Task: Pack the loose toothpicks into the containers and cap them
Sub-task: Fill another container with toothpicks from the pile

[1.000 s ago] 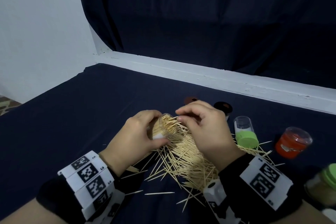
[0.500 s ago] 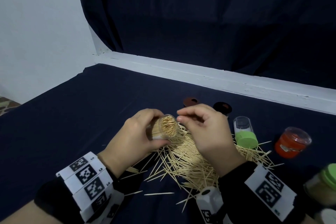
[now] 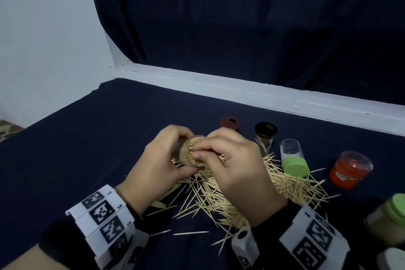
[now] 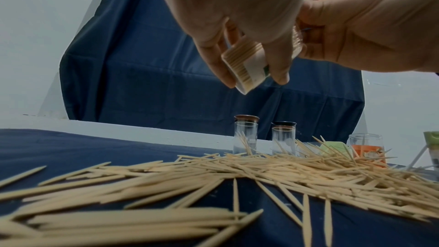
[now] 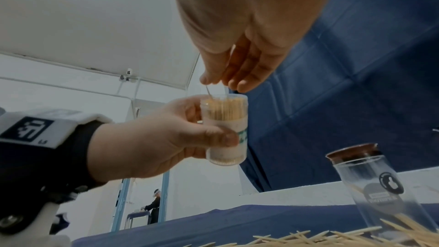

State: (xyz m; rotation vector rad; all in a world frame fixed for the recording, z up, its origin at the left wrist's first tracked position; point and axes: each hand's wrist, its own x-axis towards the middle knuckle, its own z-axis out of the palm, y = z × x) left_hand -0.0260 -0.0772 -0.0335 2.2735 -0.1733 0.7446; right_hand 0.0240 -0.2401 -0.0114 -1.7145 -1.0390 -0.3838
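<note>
The left hand (image 3: 157,166) wraps its grip around a clear plastic container (image 5: 224,129), a short cylinder packed with toothpicks, held above the near-left part of the loose toothpick pile (image 3: 230,190). In the head view its open mouth tilts toward the camera; the right-wrist view shows its long axis nearly upright, mouth up. The right hand (image 3: 236,166) hangs at the mouth, fingertips (image 5: 240,85) pressed together in a pinch on a single toothpick (image 5: 209,92) whose lower end enters the packed bundle. The pile consists of thin, pale wooden sticks with pointed ends, lying criss-crossed on a surface (image 3: 87,149) covered in dark blue cloth; a few strays lie apart on the pile's near side. Beyond the pile stand two clear containers, one with a brown cap (image 3: 230,121), one with a black cap (image 3: 266,129). To the pile's right lie a green-capped container (image 3: 292,158) and an orange-red container (image 3: 348,170). Left of the pile the cloth runs bare to the surface's edge; behind it, a white ledge (image 3: 263,96) bounds the surface.
</note>
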